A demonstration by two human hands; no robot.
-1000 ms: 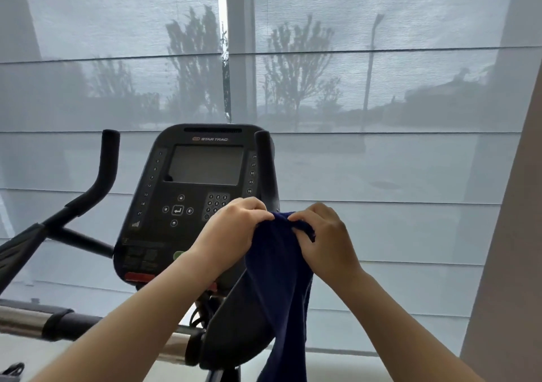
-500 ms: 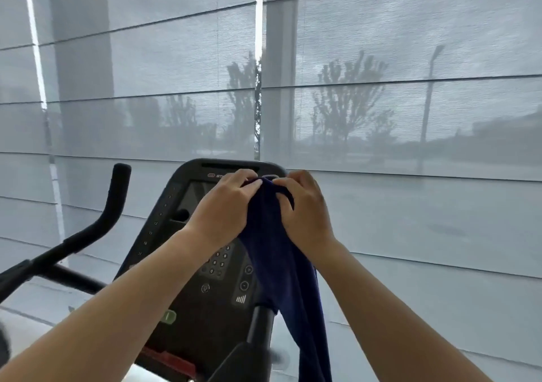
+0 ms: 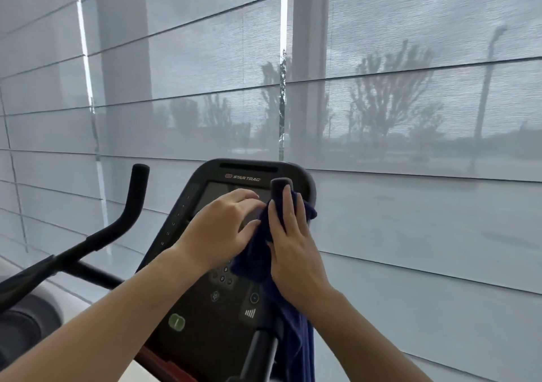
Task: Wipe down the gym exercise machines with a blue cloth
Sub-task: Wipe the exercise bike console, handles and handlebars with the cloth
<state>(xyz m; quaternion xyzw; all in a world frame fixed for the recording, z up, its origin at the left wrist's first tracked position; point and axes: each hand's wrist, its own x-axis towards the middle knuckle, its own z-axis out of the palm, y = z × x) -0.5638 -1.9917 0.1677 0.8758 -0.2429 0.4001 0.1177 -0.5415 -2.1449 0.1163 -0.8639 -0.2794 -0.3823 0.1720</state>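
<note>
Head view: the right hand (image 3: pixel 293 243) has its grip closed round the cloth (image 3: pixel 255 261), wrapping it on the right handle (image 3: pixel 280 184) beside the console (image 3: pixel 211 308). The left hand (image 3: pixel 223 229) rests slack-fingered over the screen (image 3: pixel 217 195), touching the cloth, whose tail hangs below.

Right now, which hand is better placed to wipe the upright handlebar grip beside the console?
Right. The right hand wraps the cloth around the grip just below its tip. The left hand sits over the console screen, only at the cloth's edge.
</note>
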